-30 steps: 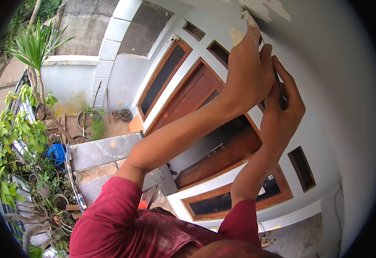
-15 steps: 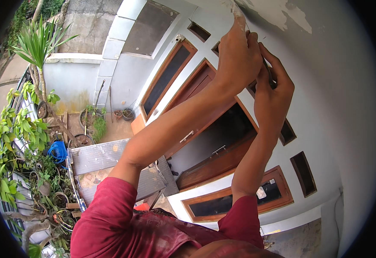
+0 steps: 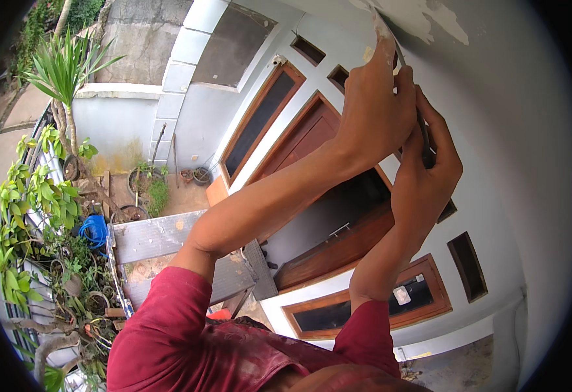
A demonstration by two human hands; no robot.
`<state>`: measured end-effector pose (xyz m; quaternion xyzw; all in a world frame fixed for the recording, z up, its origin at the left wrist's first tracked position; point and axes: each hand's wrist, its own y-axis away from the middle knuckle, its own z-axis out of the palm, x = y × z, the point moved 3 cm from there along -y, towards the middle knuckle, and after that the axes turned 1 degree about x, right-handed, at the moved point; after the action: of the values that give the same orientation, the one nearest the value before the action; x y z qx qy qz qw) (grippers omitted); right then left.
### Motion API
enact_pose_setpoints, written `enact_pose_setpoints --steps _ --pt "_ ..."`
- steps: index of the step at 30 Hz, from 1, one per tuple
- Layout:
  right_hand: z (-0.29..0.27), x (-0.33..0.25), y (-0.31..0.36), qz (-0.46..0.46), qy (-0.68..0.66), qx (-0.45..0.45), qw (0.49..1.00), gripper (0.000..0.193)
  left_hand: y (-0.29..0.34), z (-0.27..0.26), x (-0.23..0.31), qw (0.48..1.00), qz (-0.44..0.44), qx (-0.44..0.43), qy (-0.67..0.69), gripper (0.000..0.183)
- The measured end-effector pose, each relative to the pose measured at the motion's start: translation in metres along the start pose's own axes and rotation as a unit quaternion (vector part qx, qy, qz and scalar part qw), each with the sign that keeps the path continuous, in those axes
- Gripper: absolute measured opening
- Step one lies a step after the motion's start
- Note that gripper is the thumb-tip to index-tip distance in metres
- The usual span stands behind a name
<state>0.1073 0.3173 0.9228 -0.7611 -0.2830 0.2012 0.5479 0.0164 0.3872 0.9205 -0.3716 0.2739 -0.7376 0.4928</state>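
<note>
Both my arms reach up toward a pale ceiling (image 3: 488, 72) where white paint (image 3: 439, 23) is flaking. A thin, dark, flat scraper-like tool (image 3: 423, 127) runs between my hands, its upper end close to the peeling patch. My left hand (image 3: 378, 108) is closed around its upper part, with the index finger stretched along it toward the ceiling; that finger has whitish smears. Lower down, my right hand (image 3: 427, 171) grips the tool's other end, its fingers bent around it. Much of the tool is hidden by my hands.
Below me is a metal platform (image 3: 152, 238) with paint spots. Beyond it are a house wall with wooden doors (image 3: 299, 140), windows (image 3: 260, 121) and small vent openings (image 3: 467, 266). Potted plants (image 3: 37, 196) and a blue coil (image 3: 94, 230) line the left side.
Both hands, with the tool between them, have moved lower and slightly right in the picture. The background has shifted a little to the right. Both grips stay closed.
</note>
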Motion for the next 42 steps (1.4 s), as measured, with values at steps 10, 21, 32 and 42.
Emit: enact_pose_setpoints --steps 10,21,32,42 --pt "0.029 0.01 -0.013 0.011 -0.002 0.006 1.0 0.029 -0.021 -0.009 -0.029 1.0 -0.015 -0.006 -0.017 0.032" --pt "-0.017 -0.016 0.003 0.007 -0.005 -0.022 1.0 0.034 0.01 -0.008 0.016 0.999 -0.008 -0.025 0.047 0.046" --pt "0.011 -0.009 -0.001 -0.016 0.01 0.006 1.0 0.031 -0.006 -0.017 -0.003 0.999 0.008 -0.031 0.023 0.052" --pt "-0.034 -0.022 0.001 0.029 0.03 -0.024 0.999 0.031 0.013 0.002 0.03 0.997 -0.056 -0.017 0.042 0.028"
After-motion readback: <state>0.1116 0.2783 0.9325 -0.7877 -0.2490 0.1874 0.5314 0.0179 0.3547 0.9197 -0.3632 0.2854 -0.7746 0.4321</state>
